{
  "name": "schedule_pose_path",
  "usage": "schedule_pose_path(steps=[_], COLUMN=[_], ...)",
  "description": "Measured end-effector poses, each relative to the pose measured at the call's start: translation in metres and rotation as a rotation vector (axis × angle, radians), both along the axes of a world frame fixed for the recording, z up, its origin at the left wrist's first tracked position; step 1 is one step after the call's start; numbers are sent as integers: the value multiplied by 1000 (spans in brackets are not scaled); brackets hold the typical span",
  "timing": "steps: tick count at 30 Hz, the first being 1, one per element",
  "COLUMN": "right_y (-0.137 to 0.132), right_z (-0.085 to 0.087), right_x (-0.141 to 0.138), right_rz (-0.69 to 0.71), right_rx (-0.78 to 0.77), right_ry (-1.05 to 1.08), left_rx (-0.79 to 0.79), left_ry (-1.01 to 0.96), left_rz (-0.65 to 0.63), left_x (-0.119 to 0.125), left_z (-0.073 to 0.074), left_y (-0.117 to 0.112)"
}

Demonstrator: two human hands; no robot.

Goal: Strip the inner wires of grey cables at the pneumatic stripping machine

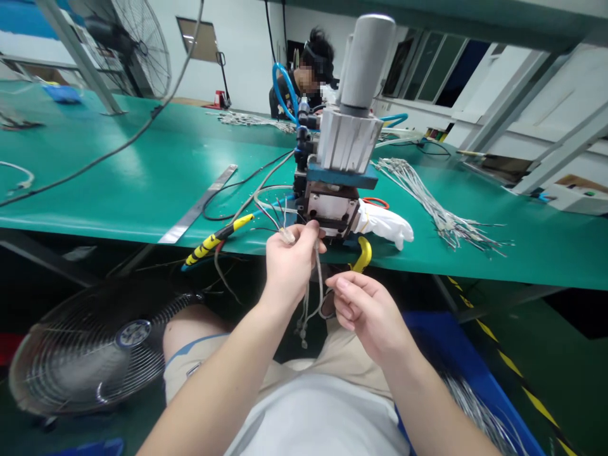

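Observation:
My left hand (292,256) is closed around a thin grey cable (318,278), right at the front of the press (335,206). A small clear connector (287,236) shows at its fingers, and loose thin wires fan out above it. The cable hangs below the hand in loops, ending in small connectors (303,332). To the right, my right hand (363,304) is curled with thumb and forefinger pinched together beside the hanging cable. Whatever lies between those fingertips, if anything, is too small to make out. The press has a silver cylinder (365,63) on top.
A steel ruler (199,202) and a yellow-black taped tool (216,240) lie left of the press. Right of it are a white bag (384,223) and a cable bundle (437,209). A floor fan (90,354) stands at left, a blue bin (456,354) at right. Another person (285,95) sits opposite.

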State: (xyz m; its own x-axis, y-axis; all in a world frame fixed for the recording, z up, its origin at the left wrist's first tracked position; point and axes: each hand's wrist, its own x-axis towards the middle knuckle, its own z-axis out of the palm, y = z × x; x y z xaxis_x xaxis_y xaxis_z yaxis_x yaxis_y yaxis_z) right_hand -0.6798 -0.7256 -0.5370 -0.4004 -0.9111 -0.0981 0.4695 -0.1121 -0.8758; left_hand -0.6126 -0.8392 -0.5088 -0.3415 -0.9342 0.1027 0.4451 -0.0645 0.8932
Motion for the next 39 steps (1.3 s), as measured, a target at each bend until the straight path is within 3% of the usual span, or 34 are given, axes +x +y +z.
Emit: schedule_pose_path(steps=[13, 23, 32, 37, 39], right_y=[4, 6, 2, -1, 0], right_z=[-1, 4, 17, 15, 12], right_x=[2, 8, 13, 9, 8], right_rz=[5, -80, -85, -236, -234], right_rx=[9, -80, -154, -173, -142], right_ry=[38, 163, 211, 177, 157], left_rx=[31, -151, -344, -306, -264], left_ry=[-37, -164, -266, -318, -324], left_rz=[-27, -137, -169, -156, -154], left_x=[4, 47, 63, 70, 73], left_z=[0, -29, -27, -39, -42], left_y=[1, 46, 64, 70, 71])
